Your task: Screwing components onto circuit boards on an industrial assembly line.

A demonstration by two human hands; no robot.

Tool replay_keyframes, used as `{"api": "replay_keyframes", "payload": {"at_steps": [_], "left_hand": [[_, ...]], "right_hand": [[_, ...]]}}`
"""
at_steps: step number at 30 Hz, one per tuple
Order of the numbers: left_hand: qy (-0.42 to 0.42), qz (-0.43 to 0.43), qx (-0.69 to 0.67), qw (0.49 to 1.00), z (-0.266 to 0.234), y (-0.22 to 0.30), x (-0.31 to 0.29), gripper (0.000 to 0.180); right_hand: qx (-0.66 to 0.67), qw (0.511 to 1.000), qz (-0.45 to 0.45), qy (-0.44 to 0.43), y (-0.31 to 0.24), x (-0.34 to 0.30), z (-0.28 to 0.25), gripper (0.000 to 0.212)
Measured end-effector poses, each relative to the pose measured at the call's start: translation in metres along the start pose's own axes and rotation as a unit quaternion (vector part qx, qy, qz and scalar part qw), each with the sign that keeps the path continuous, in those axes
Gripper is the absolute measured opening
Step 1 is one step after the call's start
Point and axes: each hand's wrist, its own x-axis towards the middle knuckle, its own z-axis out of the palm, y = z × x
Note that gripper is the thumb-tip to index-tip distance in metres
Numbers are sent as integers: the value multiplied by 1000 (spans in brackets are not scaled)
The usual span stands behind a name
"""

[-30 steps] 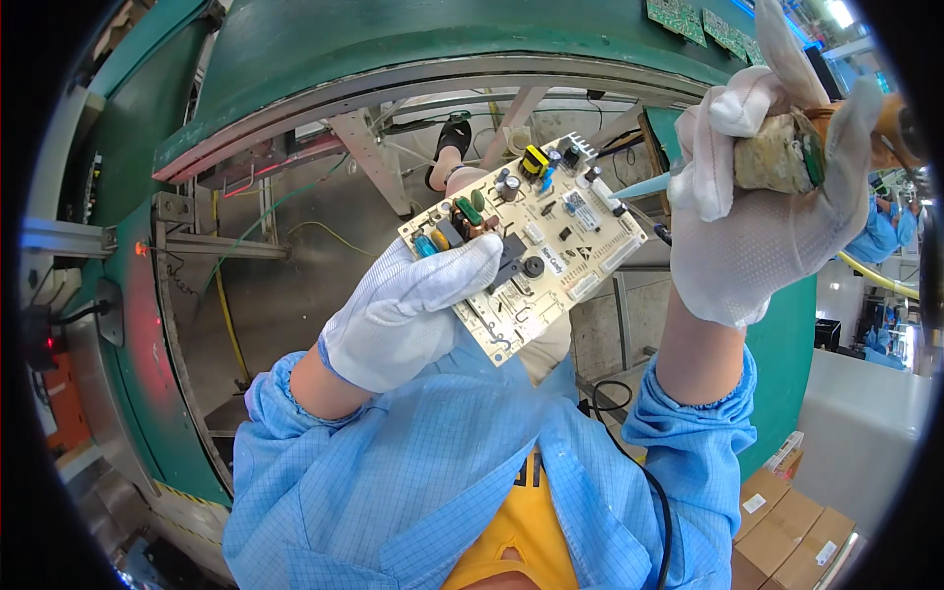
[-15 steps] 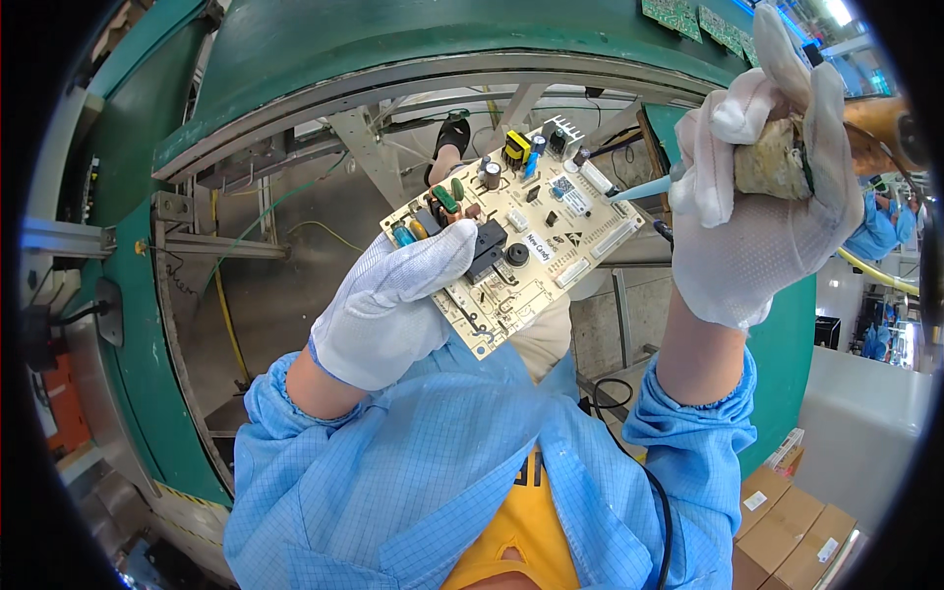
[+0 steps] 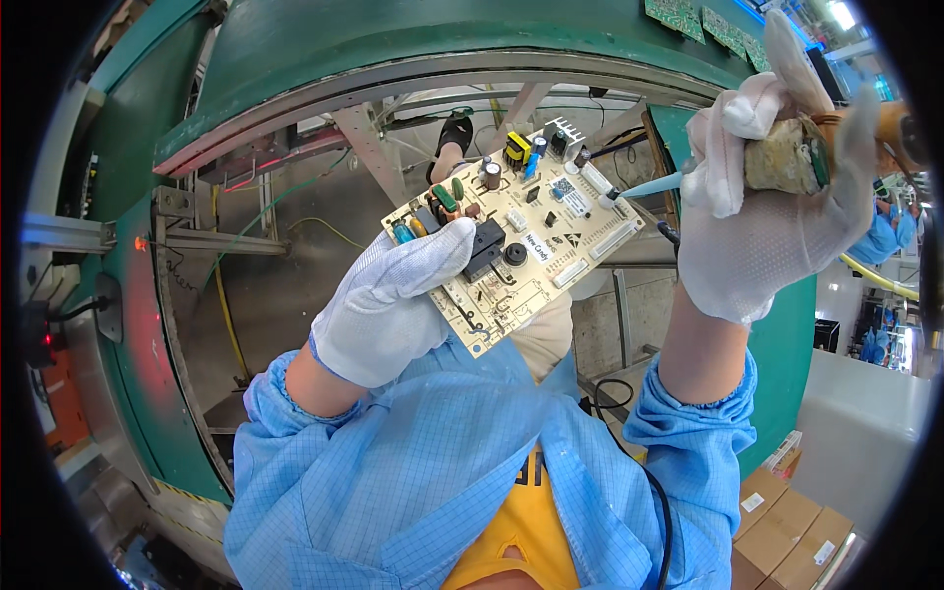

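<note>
My left hand (image 3: 393, 305), in a white glove, grips a cream circuit board (image 3: 595, 241) by its left edge, thumb on top beside a black relay (image 3: 485, 248). The board is held tilted in front of me, components up. They include a yellow transformer (image 3: 517, 149), capacitors and white connectors. My right hand (image 3: 737, 246), gloved too, is wrapped round a glue gun (image 3: 782, 162) with a worn, taped body and an orange rear part. Its pale blue tapered nozzle (image 3: 652, 186) reaches the board's upper right, its tip at a small connector there.
A green bench (image 3: 442, 34) with a metal frame runs along the far side, and another green surface (image 3: 147, 393) stands at left. Several green circuit boards (image 3: 675, 18) lie at the far right. Cardboard boxes (image 3: 792, 536) sit at lower right. A black cable (image 3: 654, 482) hangs across my sleeve.
The glue gun and right hand have shifted slightly right, the tip staying near the same connector. The left hand holds the board nearly still. A red glow now shows on the left bench.
</note>
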Motion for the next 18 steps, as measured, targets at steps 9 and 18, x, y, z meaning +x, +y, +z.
{"api": "replay_keyframes", "payload": {"at_steps": [9,18], "left_hand": [[-51,400,681,611,-54,96,25,42],[447,361,649,498,-159,291,11,52]], "right_hand": [[445,875,175,75,8,10,-41,98],[292,910,280,95,74,-9,-129,69]]}}
